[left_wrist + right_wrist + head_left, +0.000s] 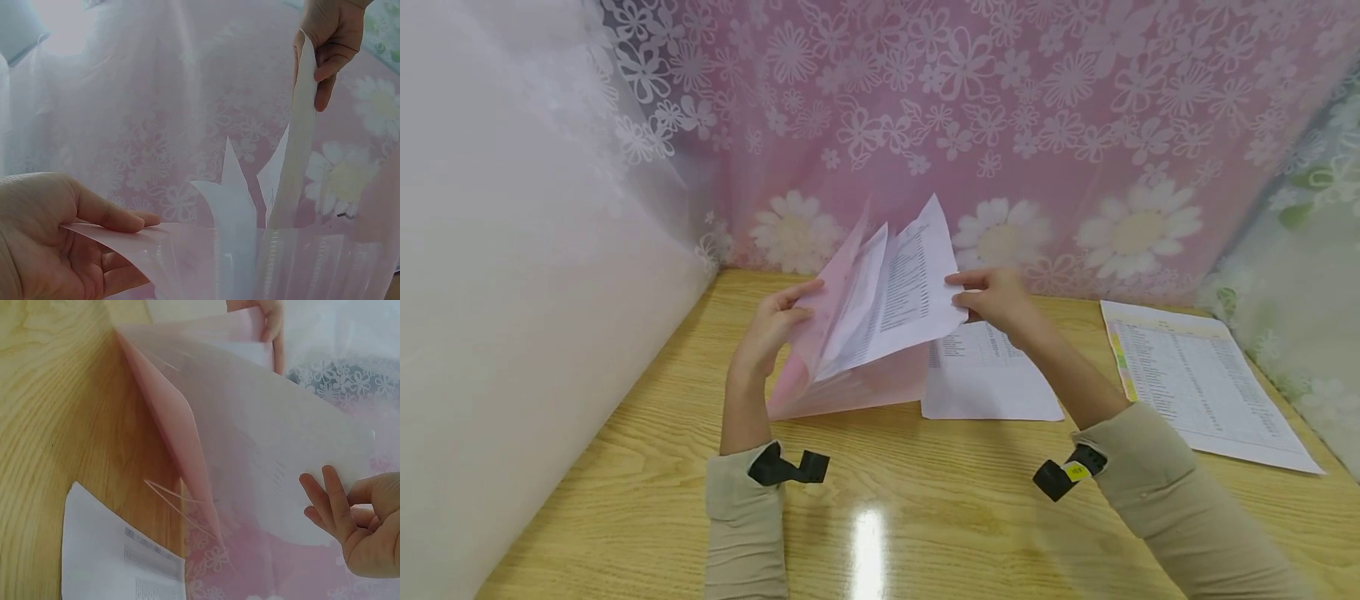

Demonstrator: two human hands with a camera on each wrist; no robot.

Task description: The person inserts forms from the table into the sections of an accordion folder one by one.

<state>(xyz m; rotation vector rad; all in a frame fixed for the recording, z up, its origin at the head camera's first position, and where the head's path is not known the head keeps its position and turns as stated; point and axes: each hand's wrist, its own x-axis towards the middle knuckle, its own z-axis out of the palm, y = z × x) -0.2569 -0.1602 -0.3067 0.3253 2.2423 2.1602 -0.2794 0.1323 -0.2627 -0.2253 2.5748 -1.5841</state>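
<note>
My left hand [767, 329] pinches the cover of a pink display folder [801, 354] between thumb and fingers. The folder stands partly spread on the table, with clear pockets [331, 262] showing inside in the left wrist view. My right hand [1006, 307] pinches the right edge of a printed sheet [917, 287] that rises out of the folder. Another white sheet [861, 279] stands between that page and the pink cover. In the right wrist view, the fingers [337, 500] lie against the back of the raised page.
A printed sheet [992, 387] lies on the wooden table [925, 492], partly under the raised pages. Farther right rests another printed sheet [1202, 383] with coloured marks along its left edge. Flowered curtains [887, 108] stand behind and at both sides.
</note>
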